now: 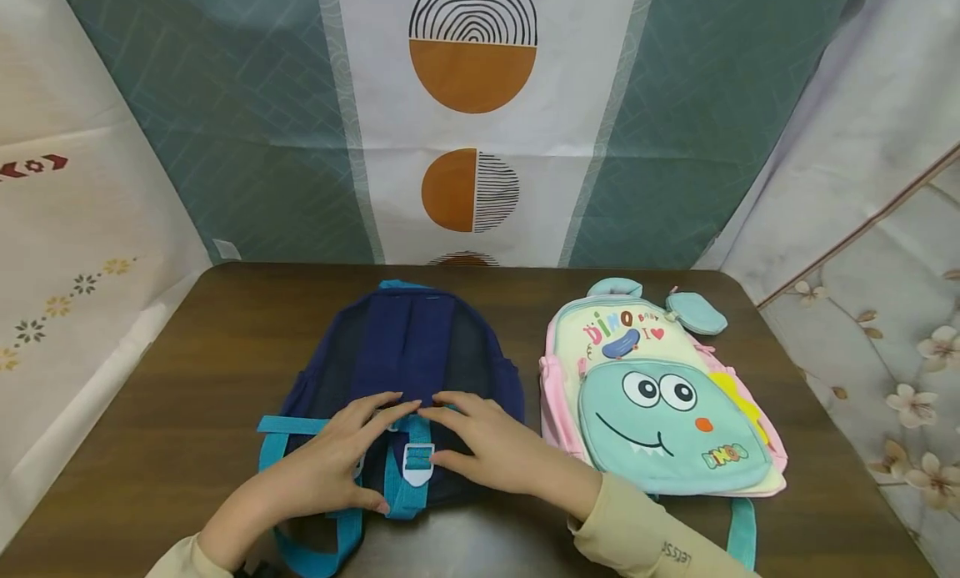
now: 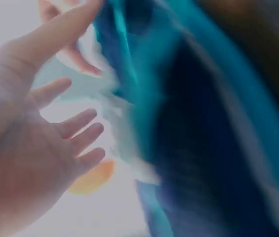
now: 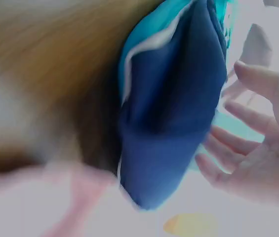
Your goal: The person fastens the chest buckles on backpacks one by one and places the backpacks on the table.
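A navy backpack (image 1: 405, 328) with bright blue straps lies on the table, its strap side up. Over its lower part is my left hand (image 1: 333, 457), fingers extended toward the middle and thumb near a blue strap (image 1: 407, 499). Facing it, my right hand (image 1: 495, 449) has its fingers spread beside the white buckle (image 1: 417, 464). The fingertips of both hands almost meet at the centre. Both wrist views show loosely spread fingers beside the blurred bag (image 3: 164, 113); whether the fingertips touch the fabric is hard to tell.
To the right lies a pastel backpack (image 1: 675, 428) with a dinosaur face and a small round pouch (image 1: 696, 313). Both bags rest on a dark brown wooden table (image 1: 217, 344). Patterned cloths (image 1: 262, 128) hang behind and at the sides.
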The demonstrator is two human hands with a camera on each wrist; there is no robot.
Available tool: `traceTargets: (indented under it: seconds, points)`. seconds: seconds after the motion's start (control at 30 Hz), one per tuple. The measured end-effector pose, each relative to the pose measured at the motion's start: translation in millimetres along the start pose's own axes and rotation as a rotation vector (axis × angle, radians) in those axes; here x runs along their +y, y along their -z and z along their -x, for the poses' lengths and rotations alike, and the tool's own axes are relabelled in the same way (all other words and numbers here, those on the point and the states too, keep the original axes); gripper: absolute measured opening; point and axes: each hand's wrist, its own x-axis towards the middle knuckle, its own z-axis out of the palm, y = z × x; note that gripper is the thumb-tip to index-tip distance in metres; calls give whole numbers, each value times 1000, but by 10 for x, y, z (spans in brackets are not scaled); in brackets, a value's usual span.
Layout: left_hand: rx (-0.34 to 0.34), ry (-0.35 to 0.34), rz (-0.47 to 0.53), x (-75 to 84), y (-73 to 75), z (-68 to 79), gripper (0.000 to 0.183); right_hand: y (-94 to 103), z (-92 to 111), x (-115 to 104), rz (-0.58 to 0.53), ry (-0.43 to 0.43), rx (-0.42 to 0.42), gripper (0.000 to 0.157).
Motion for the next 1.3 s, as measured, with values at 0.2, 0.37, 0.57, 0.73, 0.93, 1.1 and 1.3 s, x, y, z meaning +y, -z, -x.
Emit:
traceTargets:
  seconds: [0.2, 0.37, 0.57, 0.73, 0.93, 1.1, 1.3]
  points:
    - [-101, -84, -72, 355, 246, -199, 83, 204, 312, 252, 173, 38, -17, 52]
    - [-317, -130, -237, 632, 467, -487, 72, 357, 618, 492, 294, 24, -5, 60]
    - [-219, -24, -303, 732, 321, -1024, 60, 382, 987, 696, 312, -64, -17, 78]
    - [-156, 212, 59, 688, 204, -1500, 71, 326, 1156, 778, 347, -62, 36, 92]
    - [-238, 363, 299, 684, 53, -1848, 79, 266, 1166, 802, 442, -27, 108, 92]
    - [-199, 321, 91, 726, -190, -2008, 79, 244, 1197, 787, 507, 3, 137, 81]
    - [-195, 292, -78, 759, -333, -2110, 76, 202, 1255, 769, 609, 206, 342, 55]
